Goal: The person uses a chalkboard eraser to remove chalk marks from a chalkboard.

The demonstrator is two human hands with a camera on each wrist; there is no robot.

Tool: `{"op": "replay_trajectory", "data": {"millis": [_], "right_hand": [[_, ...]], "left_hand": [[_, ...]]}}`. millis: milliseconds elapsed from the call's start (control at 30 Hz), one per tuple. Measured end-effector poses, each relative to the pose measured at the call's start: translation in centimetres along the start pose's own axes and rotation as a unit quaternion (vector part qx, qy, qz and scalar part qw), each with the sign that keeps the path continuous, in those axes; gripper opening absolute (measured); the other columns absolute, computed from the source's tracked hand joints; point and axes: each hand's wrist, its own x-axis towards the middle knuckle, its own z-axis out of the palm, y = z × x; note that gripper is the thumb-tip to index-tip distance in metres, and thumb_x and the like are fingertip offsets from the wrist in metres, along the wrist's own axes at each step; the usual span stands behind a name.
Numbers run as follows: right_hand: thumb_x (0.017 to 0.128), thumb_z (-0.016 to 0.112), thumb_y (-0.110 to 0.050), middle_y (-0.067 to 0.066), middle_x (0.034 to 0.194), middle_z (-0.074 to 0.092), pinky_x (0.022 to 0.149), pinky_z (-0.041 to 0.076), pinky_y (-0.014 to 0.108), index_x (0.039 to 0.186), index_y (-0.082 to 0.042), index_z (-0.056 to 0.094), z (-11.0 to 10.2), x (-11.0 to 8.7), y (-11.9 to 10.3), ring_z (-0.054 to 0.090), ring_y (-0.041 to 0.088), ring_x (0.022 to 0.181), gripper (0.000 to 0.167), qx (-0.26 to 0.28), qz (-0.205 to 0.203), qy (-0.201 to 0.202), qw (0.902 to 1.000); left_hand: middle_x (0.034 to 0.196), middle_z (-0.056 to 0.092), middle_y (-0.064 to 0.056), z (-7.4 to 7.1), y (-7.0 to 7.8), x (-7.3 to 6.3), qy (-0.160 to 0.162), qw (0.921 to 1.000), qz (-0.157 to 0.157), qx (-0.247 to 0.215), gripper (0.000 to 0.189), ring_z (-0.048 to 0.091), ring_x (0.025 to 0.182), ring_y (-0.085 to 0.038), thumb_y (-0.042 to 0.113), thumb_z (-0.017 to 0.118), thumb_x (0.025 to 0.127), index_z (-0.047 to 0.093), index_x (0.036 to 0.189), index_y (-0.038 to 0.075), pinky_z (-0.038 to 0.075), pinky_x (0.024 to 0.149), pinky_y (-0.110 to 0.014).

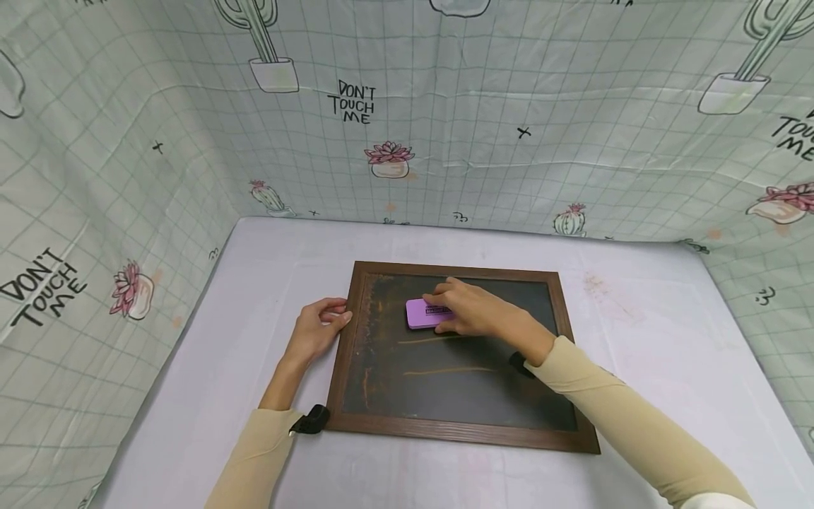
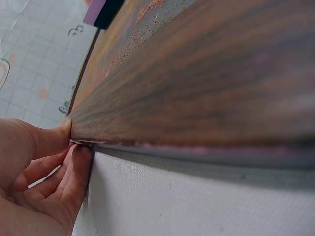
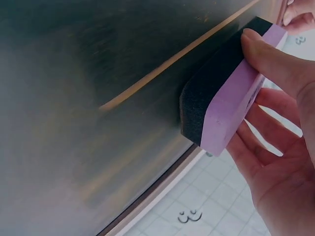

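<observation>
A chalkboard with a brown wooden frame [image 1: 464,435] lies on the table. My right hand [image 1: 473,307] grips a purple chalkboard eraser [image 1: 417,314] over the board's upper middle. In the right wrist view, the eraser's black felt side [image 3: 216,73] faces the board, with my thumb along one long side and the fingers on the other. Two orange chalk lines [image 1: 448,372] run across the board below the eraser. At the left edge of the frame, my left hand [image 1: 318,329] pinches the wood, its thumb [image 2: 54,140] against the upper edge and fingers curled beneath it.
The white table [image 1: 280,244] extends around the board, with a faint reddish smudge [image 1: 598,286] at the right. A grid-patterned cloth [image 1: 458,106] with cactus drawings hangs behind and at both sides. Orange chalk smears [image 1: 367,389] mark the board's left part.
</observation>
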Motion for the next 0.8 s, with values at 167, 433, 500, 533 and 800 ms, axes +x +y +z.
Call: {"op": "replay_trajectory", "data": {"millis": [167, 433, 500, 533, 800], "right_hand": [[0.091, 0.082, -0.022, 0.019, 0.127, 0.066, 0.092, 0.051, 0.044, 0.138, 0.002, 0.062, -0.2, -0.9, 0.5, 0.057, 0.031, 0.113, 0.057, 0.002, 0.005, 0.006, 1.0], [0.09, 0.082, -0.02, 0.02, 0.128, 0.065, 0.094, 0.051, 0.046, 0.138, 0.004, 0.062, -0.4, -2.1, 1.3, 0.058, 0.032, 0.115, 0.058, 0.01, 0.02, 0.013, 0.9997], [0.09, 0.082, -0.02, 0.021, 0.129, 0.064, 0.094, 0.052, 0.047, 0.138, 0.004, 0.062, -0.4, -2.5, 1.6, 0.058, 0.033, 0.117, 0.058, 0.01, 0.025, 0.014, 0.9995], [0.09, 0.082, -0.02, 0.022, 0.13, 0.064, 0.094, 0.052, 0.047, 0.138, 0.004, 0.062, -0.4, -2.7, 1.8, 0.058, 0.034, 0.117, 0.058, 0.01, 0.026, 0.015, 0.9995], [0.089, 0.083, -0.02, 0.025, 0.129, 0.064, 0.093, 0.052, 0.049, 0.136, 0.005, 0.063, -0.4, -4.2, 2.9, 0.059, 0.037, 0.117, 0.057, 0.012, 0.032, 0.025, 0.9991]], "left_hand": [[0.12, 0.069, -0.022, 0.1, 0.1, -0.1, -0.001, 1.0, 0.002, 0.0, 0.037, 0.065, 0.102, -0.032, 0.01, 0.069, 0.099, 0.064, 0.132, -0.005, 0.047, 0.079, -0.029], [0.121, 0.068, -0.022, 0.1, 0.0, -0.2, -0.002, 1.0, -0.001, 0.001, 0.037, 0.065, 0.103, -0.032, 0.011, 0.069, 0.099, 0.063, 0.133, -0.005, 0.047, 0.08, -0.03], [0.121, 0.068, -0.022, 0.1, 0.0, -0.2, -0.001, 1.0, 0.002, 0.001, 0.037, 0.065, 0.103, -0.033, 0.01, 0.069, 0.099, 0.063, 0.132, -0.006, 0.047, 0.08, -0.03], [0.12, 0.068, -0.023, 0.1, 0.0, -0.2, 0.0, 1.0, 0.003, 0.001, 0.037, 0.065, 0.103, -0.033, 0.01, 0.069, 0.099, 0.064, 0.132, -0.006, 0.047, 0.08, -0.03], [0.12, 0.068, -0.022, 0.2, 0.0, -0.3, 0.002, 1.0, 0.002, 0.003, 0.037, 0.064, 0.103, -0.033, 0.011, 0.069, 0.099, 0.064, 0.132, -0.005, 0.047, 0.082, -0.033]]}}
